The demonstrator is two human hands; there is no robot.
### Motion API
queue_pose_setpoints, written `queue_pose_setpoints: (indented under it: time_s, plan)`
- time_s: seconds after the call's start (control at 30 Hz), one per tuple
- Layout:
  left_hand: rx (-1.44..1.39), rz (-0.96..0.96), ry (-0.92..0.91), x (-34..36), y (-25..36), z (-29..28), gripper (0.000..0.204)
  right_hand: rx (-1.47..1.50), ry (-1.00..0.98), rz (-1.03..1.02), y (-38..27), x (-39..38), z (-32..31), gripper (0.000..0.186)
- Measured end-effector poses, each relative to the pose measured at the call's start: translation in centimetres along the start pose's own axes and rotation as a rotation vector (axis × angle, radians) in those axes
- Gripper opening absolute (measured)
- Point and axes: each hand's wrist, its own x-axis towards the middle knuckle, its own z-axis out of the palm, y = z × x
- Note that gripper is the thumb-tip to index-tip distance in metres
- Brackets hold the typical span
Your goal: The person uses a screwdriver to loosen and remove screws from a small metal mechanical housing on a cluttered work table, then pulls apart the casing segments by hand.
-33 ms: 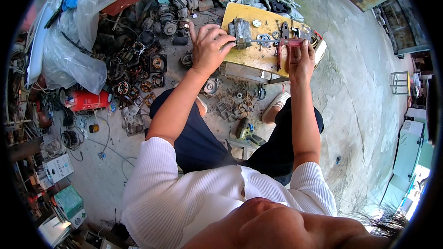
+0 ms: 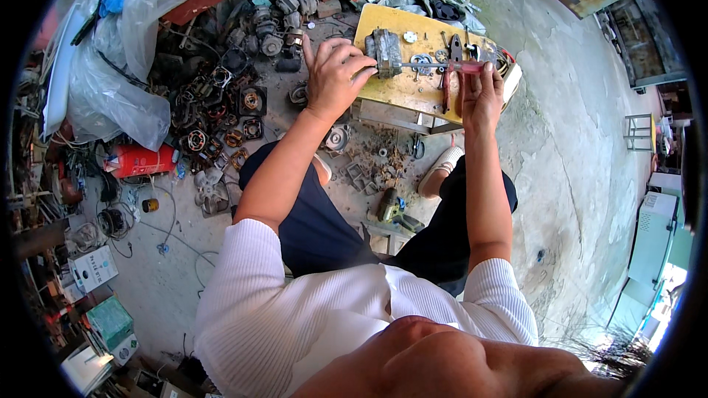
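Note:
A small grey electric motor (image 2: 385,53) rests near the left edge of a yellow-topped low table (image 2: 383,18). The fingertips of my left hand (image 2: 332,77) bear on its left end, thumb and forefinger close together and the other fingers raised; what lies between them is partly hidden. My right hand (image 2: 483,99) is closed around the red handle of a screwdriver (image 2: 424,65). Its metal shaft runs leftward, level, with the tip against the motor's right side. Beneath it lie red-handled pliers (image 2: 446,92). Small round metal parts (image 2: 422,60) and a dark tool (image 2: 456,48) lie nearby.
Dismantled motors and coils (image 2: 221,74) heap on the floor at left, beside a red container (image 2: 140,160) and plastic sheeting (image 2: 140,51). Between my feet are metal scraps (image 2: 383,166) and a cordless drill (image 2: 389,205). A small stool (image 2: 639,133) stands far right.

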Motion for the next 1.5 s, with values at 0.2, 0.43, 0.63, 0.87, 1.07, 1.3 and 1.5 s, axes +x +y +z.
queue_pose_setpoints:
  time_s: [0.2,0.43,0.63,0.87,1.07,1.3,1.5]
  plan:
    - [-0.001,0.02,-0.003,0.0,-0.3,0.0,0.014,0.005,0.003,-0.007,0.0,0.6,-0.1,0.027]
    - [0.016,0.015,-0.034,0.1,-0.1,-0.1,0.011,0.015,0.001,0.008,-0.7,0.5,0.8,0.028]
    - [0.009,0.028,-0.041,0.3,0.0,-0.1,0.01,-0.046,0.042,-0.003,-0.9,0.9,0.8,0.026]
    - [-0.016,0.04,-0.034,0.4,-0.2,0.1,0.011,-0.032,-0.015,-0.027,-1.0,0.9,0.8,0.025]
    - [-0.041,0.035,-0.017,0.4,-0.2,0.2,0.012,-0.093,0.0,-0.017,-1.3,0.8,0.7,0.025]
    - [-0.051,0.025,-0.013,0.3,-0.2,0.1,0.011,-0.022,-0.034,-0.048,-0.5,-0.2,1.4,0.031]
    - [-0.07,0.011,-0.009,0.4,-0.1,0.3,0.012,-0.029,-0.015,-0.047,0.8,1.1,-0.7,0.035]
